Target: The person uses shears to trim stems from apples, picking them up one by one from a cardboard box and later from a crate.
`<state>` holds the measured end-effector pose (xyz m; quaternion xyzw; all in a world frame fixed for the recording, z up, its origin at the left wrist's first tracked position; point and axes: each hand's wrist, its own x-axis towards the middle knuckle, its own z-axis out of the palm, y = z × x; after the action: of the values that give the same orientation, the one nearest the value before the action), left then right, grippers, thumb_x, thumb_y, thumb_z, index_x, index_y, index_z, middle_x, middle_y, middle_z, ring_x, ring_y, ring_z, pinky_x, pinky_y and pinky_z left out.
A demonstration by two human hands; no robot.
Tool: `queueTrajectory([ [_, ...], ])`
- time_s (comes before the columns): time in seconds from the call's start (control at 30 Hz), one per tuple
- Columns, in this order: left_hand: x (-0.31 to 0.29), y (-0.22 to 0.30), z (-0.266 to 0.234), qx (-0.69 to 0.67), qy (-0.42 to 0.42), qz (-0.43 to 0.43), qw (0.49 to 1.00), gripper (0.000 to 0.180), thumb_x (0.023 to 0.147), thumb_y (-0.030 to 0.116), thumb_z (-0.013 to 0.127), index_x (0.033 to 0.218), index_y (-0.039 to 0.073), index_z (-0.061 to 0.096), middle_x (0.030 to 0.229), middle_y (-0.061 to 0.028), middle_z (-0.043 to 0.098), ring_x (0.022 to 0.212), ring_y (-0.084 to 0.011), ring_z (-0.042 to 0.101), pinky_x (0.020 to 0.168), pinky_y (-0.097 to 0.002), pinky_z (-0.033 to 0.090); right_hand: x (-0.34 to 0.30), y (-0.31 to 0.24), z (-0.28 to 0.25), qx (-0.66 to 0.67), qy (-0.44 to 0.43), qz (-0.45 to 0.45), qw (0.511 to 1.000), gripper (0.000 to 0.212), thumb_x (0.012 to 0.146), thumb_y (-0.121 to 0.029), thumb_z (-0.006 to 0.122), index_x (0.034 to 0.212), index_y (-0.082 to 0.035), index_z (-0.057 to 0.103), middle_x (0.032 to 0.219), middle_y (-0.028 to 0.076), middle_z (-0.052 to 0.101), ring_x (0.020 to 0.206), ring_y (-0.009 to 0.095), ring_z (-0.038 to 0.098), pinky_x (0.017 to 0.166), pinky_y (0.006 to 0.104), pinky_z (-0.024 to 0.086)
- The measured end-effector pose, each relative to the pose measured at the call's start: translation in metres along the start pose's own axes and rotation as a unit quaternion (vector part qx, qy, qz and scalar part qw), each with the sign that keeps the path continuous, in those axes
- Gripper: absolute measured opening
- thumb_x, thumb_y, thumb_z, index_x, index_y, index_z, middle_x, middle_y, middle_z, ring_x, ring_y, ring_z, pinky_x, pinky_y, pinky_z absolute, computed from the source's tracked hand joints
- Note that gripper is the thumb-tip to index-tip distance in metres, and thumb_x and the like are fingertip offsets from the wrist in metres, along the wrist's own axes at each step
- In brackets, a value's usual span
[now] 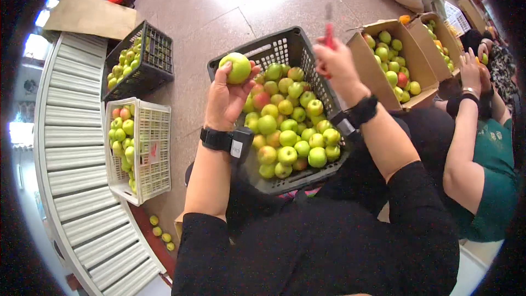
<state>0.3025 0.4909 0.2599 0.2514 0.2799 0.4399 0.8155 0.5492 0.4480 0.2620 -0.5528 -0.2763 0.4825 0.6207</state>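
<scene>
My left hand is closed around a large yellow-green apple, above the left side of a black plastic crate. The crate in front of me is filled with green apples, a few of them blushed red. Over the crate's right edge, my right hand grips a small red-handled knife. The thin blade points away from me and is smeared by motion. Knife and held apple are well apart.
On the left, a black crate and a white crate of apples stand beside a roller conveyor. Several loose apples lie on the floor. Cardboard boxes of apples stand right, near a co-worker's arm.
</scene>
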Motion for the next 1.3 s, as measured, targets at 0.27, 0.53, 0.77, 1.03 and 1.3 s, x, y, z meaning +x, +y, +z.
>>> queueTrajectory([
  [0.27, -0.011, -0.033, 0.029, 0.088, -0.061, -0.037, 0.994, 0.049, 0.083, 0.035, 0.057, 0.119, 0.001, 0.05, 0.119, -0.0119, 0.055, 0.108, -0.023, 0.055, 0.09, -0.0427, 0.046, -0.025, 0.025, 0.031, -0.258, -0.304, 0.119, 0.909, 0.035, 0.073, -0.026, 0.071, 0.094, -0.001, 0.059, 0.073, 0.003, 0.063, 0.053, 0.01, 0.061, 0.044, 0.0231, 0.047],
  [0.53, -0.018, -0.017, 0.039, 0.053, -0.133, -0.069, 0.987, 0.068, 0.078, 0.045, 0.056, 0.124, -0.002, 0.044, 0.126, -0.0188, 0.049, 0.111, -0.0288, 0.053, 0.093, -0.0377, 0.045, -0.042, 0.021, 0.038, 0.091, -0.498, 0.256, 0.823, 0.026, 0.084, -0.025, 0.058, 0.084, 0.001, 0.059, 0.07, 0.014, 0.063, 0.06, 0.023, 0.064, 0.052, 0.0334, 0.053],
  [0.77, -0.013, -0.011, 0.025, 0.11, -0.058, -0.07, 0.99, 0.057, 0.078, 0.044, 0.057, 0.113, -0.001, 0.053, 0.108, -0.0144, 0.06, 0.097, -0.0237, 0.06, 0.083, -0.0332, 0.05, -0.036, 0.022, 0.037, 0.094, -0.47, 0.23, 0.847, 0.038, 0.083, -0.029, 0.064, 0.105, 0.0, 0.055, 0.08, 0.01, 0.064, 0.066, 0.018, 0.062, 0.052, 0.0293, 0.052],
  [1.03, -0.01, -0.03, 0.032, 0.146, 0.03, -0.009, 0.989, 0.031, 0.084, 0.019, 0.06, 0.107, -0.002, 0.056, 0.102, -0.0117, 0.062, 0.089, -0.0199, 0.063, 0.079, -0.0322, 0.052, -0.036, 0.035, 0.047, -0.276, -0.223, -0.359, 0.863, 0.075, 0.062, -0.022, 0.079, 0.124, -0.001, 0.044, 0.114, 0.02, 0.053, 0.106, 0.034, 0.053, 0.092, 0.0381, 0.043],
  [1.3, -0.001, -0.041, 0.028, 0.035, 0.047, -0.095, 0.994, 0.029, 0.087, 0.013, 0.058, 0.11, -0.003, 0.054, 0.108, -0.0116, 0.058, 0.099, -0.0234, 0.058, 0.083, -0.0347, 0.051, -0.001, -0.012, 0.021, -0.271, -0.117, -0.208, 0.932, 0.052, 0.059, -0.029, 0.077, 0.1, -0.002, 0.06, 0.087, 0.013, 0.064, 0.081, 0.022, 0.063, 0.073, 0.0328, 0.05],
])
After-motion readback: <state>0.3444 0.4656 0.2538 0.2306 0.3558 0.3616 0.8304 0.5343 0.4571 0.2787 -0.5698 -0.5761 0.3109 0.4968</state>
